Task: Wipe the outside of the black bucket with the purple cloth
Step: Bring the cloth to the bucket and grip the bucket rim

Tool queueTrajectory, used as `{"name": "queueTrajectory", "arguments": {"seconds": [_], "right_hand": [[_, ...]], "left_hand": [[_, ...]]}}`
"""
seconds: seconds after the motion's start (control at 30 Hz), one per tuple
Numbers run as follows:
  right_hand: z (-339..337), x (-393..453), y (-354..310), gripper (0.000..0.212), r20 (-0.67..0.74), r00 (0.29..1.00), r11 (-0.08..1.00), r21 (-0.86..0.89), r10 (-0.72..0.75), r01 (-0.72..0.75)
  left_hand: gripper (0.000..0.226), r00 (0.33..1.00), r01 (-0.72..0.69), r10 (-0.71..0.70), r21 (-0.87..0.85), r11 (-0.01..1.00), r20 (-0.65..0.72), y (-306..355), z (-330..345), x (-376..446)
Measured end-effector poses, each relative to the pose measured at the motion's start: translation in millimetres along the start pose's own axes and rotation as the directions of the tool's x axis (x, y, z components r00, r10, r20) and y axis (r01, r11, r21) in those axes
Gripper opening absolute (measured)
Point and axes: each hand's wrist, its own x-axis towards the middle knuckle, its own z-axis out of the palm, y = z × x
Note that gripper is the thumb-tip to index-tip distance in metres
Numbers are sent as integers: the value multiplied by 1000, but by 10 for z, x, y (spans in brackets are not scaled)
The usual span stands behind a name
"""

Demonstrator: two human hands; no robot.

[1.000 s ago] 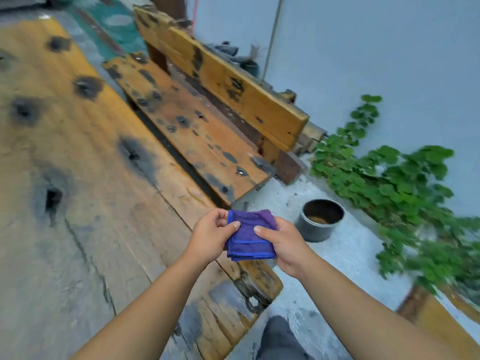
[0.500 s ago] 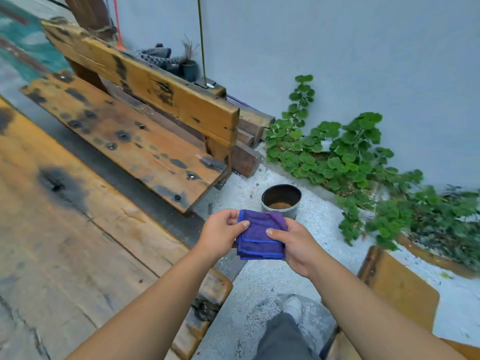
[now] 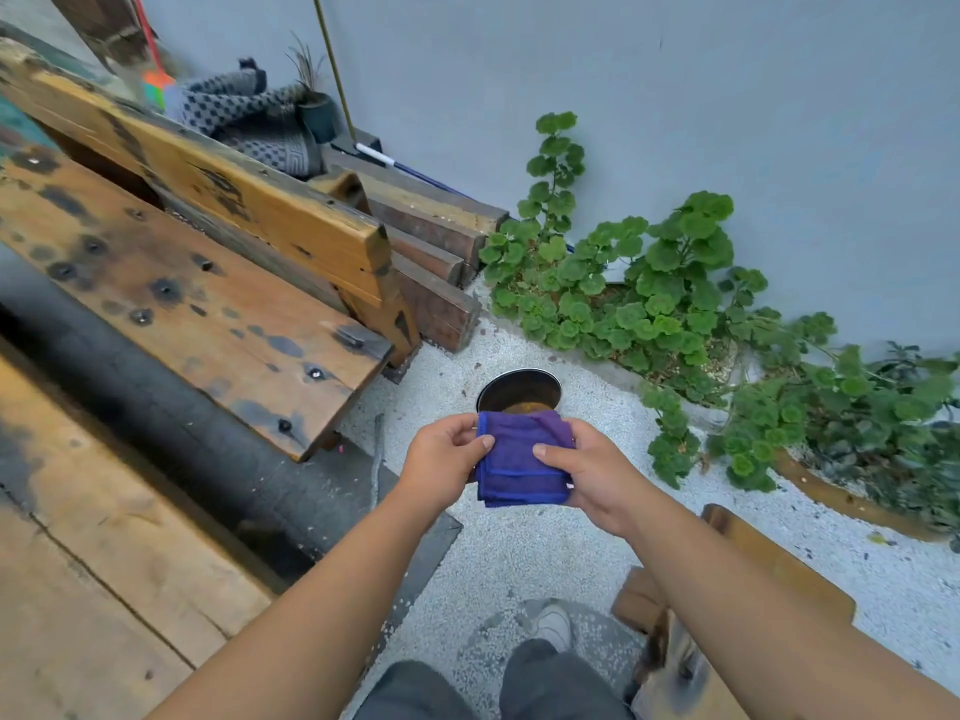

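A folded purple cloth point(image 3: 519, 462) with blue edging is held between both hands at the centre of the view. My left hand point(image 3: 444, 462) pinches its left edge, and my right hand point(image 3: 592, 472) grips its right side with the thumb on top. Just beyond the cloth, the black bucket point(image 3: 519, 389) stands on the pale gravel ground, its lower part hidden behind the cloth. Brownish contents show inside it. Neither hand touches the bucket.
A worn wooden bench point(image 3: 208, 283) stands to the left, a wooden table top point(image 3: 78, 537) nearer. Green plants point(image 3: 649, 298) grow along the grey wall on the right. Another wooden piece point(image 3: 727, 589) lies at lower right. My shoe point(image 3: 553, 623) rests on the gravel.
The view has swung right and forward, away from the table. The bucket now sits directly behind the cloth. Both hands keep the same hold on the cloth.
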Motion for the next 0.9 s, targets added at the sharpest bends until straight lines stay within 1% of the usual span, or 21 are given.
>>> {"name": "queueTrajectory", "arguments": {"seconds": [0.17,0.33,0.43,0.53,0.7,0.8,0.9], "right_hand": [[-234,339,-100,32,-39,999,1000,10,17,-17],[-348,760,-125,33,-96,995,999,31,23,-21],[-415,1120,-47,33,-135,991,998,65,16,-8],[-496,1491,112,35,-146,988,997,76,39,-29],[-806,2388,716,35,-133,990,989,146,56,-36],[-1105,3074,1214,36,-126,991,981,190,53,-29],[-1448,3796,1715,35,-114,993,977,212,36,-11]], "left_hand": [[28,997,29,-30,9,1000,70,2,144,457],[31,991,26,-27,7,1000,134,-24,192,967],[36,983,28,-28,3,1000,180,-135,177,1361],[36,982,47,-46,0,999,183,-342,144,1744],[37,982,82,-77,-27,996,171,-983,167,2516],[37,987,72,-71,-2,997,145,-1556,263,3100],[33,988,35,-39,25,999,152,-2183,369,3745]]}}
